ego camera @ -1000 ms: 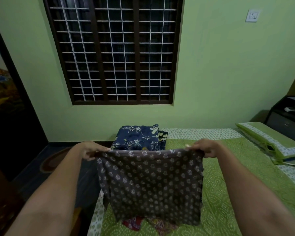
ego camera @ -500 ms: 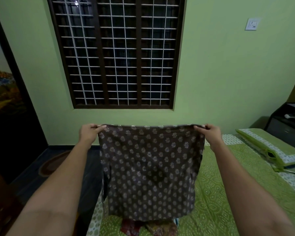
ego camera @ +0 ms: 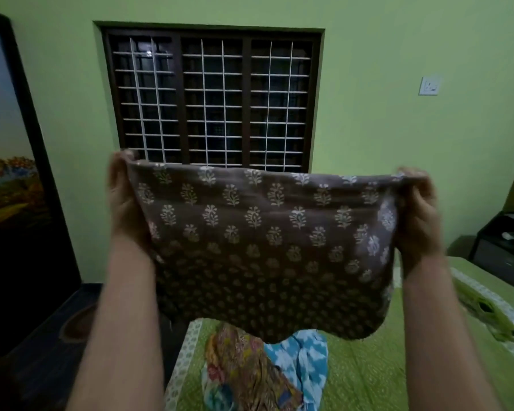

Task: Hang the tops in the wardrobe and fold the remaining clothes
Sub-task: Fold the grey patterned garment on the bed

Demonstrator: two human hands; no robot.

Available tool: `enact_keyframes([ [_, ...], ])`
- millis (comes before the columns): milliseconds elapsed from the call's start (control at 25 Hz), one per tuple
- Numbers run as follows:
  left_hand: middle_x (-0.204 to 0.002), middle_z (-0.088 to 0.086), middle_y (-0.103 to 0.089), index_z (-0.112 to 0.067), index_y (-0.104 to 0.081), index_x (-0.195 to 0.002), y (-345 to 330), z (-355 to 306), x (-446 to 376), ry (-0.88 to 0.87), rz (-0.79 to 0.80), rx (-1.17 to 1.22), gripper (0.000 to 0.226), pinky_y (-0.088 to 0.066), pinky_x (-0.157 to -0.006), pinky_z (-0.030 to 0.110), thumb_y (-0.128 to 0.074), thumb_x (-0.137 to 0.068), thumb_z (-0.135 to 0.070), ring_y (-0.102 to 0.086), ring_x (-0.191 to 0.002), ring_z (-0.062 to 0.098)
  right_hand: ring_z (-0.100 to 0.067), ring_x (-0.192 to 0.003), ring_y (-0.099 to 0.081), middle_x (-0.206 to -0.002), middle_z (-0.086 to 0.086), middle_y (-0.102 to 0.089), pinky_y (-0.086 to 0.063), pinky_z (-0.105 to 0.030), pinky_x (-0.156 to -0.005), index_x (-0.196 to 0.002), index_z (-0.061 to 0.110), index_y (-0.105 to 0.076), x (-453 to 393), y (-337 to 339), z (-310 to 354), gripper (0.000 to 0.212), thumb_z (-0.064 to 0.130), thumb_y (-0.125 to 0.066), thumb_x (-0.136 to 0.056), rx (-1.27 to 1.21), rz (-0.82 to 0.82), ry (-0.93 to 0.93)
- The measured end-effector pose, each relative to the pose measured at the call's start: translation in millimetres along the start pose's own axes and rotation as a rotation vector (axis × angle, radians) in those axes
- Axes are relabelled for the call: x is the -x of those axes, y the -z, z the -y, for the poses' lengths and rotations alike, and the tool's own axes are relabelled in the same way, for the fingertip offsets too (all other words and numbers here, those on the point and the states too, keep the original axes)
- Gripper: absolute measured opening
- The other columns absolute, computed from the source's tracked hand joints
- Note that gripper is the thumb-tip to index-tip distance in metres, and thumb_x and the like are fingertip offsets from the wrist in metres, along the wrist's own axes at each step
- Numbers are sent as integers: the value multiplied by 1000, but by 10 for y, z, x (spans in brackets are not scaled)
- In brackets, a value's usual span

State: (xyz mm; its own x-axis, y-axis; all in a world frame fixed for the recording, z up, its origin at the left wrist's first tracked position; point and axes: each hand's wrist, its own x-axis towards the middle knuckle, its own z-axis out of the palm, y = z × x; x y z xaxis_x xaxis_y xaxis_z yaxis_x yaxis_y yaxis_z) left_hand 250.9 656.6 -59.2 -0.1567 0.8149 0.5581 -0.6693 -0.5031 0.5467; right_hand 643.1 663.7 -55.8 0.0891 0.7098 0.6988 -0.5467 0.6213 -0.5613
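**Holding the brown cloth up high**

My grip is a pinch on both sides. My left hand (ego camera: pixel 125 200) pinches the top left corner of the brown flowery cloth (ego camera: pixel 264 247), and my right hand (ego camera: pixel 419 215) pinches the top right corner. The cloth is stretched wide between them, up in the air in front of the window (ego camera: pixel 211 99) and above the bed (ego camera: pixel 368 366).

I think this is the folding step, and I am holding the cloth out flat to get it ready. Next I should bring the two corners together, or lay it down on the bed, keeping the top edge straight so it does not bunch up.

The cloth is brown with little pale flower prints all over. It hangs soft and its bottom edge is wavy. Under it, on the bed, lie a colourful cloth (ego camera: pixel 244 369) and a blue and white cloth (ego camera: pixel 306 360), not folded yet.
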Motion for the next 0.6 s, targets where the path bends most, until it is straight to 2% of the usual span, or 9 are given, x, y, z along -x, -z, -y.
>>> enact_keyframes([
  [80, -81, -8, -62, -25, -59, -97, -518, 300, -67, 180, 108, -139, 14, -53, -68, 24, -64, -86, -32, -62, -74, 7, -4, -56, -56, -67, 8, -64, -48, -16, -54, -71, 25, -73, -139, -425, -263, 7, 23, -69, -65, 76, 25, -91],
  [160, -70, -10, -67, -16, -65, -90, -930, 659, -102, 156, 170, -390, 8, -50, -64, 19, -60, -86, -11, -62, -64, 3, -6, -49, -55, -60, 5, -63, -48, -18, -49, -66, 22, -73, -191, -794, -559, 4, 20, -71, -64, 108, 53, -208],
  [200, -70, -8, -69, -14, -68, -84, -1057, 793, -70, 136, 212, -418, 12, -52, -65, 20, -59, -84, -6, -63, -65, 4, -8, -51, -58, -62, 3, -65, -50, -20, -51, -67, 21, -72, -212, -906, -658, 5, 16, -70, -69, 104, 75, -231],
  [280, -73, -2, -70, -15, -72, -75, -1208, 916, -34, 180, 236, -334, 10, -54, -62, 21, -63, -76, -9, -65, -66, 9, -10, -58, -64, -68, 0, -68, -53, -22, -57, -67, 19, -71, -192, -984, -727, 14, 10, -63, -74, 81, 124, -248],
  [360, -77, 1, -70, -17, -72, -75, -1150, 957, -5, 186, 283, -286, 8, -54, -59, 22, -66, -73, -12, -65, -68, 12, -10, -59, -64, -69, -1, -69, -53, -21, -56, -65, 20, -70, -184, -927, -742, 17, 8, -62, -74, 53, 158, -263],
  [440, -84, 3, -71, -16, -74, -83, -1129, 982, 3, 205, 313, -279, 14, -57, -68, 23, -66, -74, -10, -67, -76, 14, -11, -61, -63, -72, -3, -68, -53, -22, -57, -68, 20, -68, -196, -845, -778, 15, 8, -64, -76, 54, 193, -296],
  [520, -87, 4, -73, -15, -76, -89, -1143, 980, 3, 273, 348, -297, 18, -57, -72, 24, -65, -75, -10, -68, -79, 14, -11, -65, -62, -76, -2, -66, -53, -22, -59, -74, 17, -62, -187, -786, -783, 9, 14, -70, -74, 79, 218, -315],
  [600, -82, 2, -73, -15, -75, -87, -1105, 981, 1, 324, 362, -410, 14, -57, -64, 25, -67, -75, -14, -67, -73, 13, -8, -68, -61, -80, 0, -64, -52, -21, -63, -82, 16, -55, -166, -710, -733, 16, 20, -71, -76, 192, 242, -318],
])
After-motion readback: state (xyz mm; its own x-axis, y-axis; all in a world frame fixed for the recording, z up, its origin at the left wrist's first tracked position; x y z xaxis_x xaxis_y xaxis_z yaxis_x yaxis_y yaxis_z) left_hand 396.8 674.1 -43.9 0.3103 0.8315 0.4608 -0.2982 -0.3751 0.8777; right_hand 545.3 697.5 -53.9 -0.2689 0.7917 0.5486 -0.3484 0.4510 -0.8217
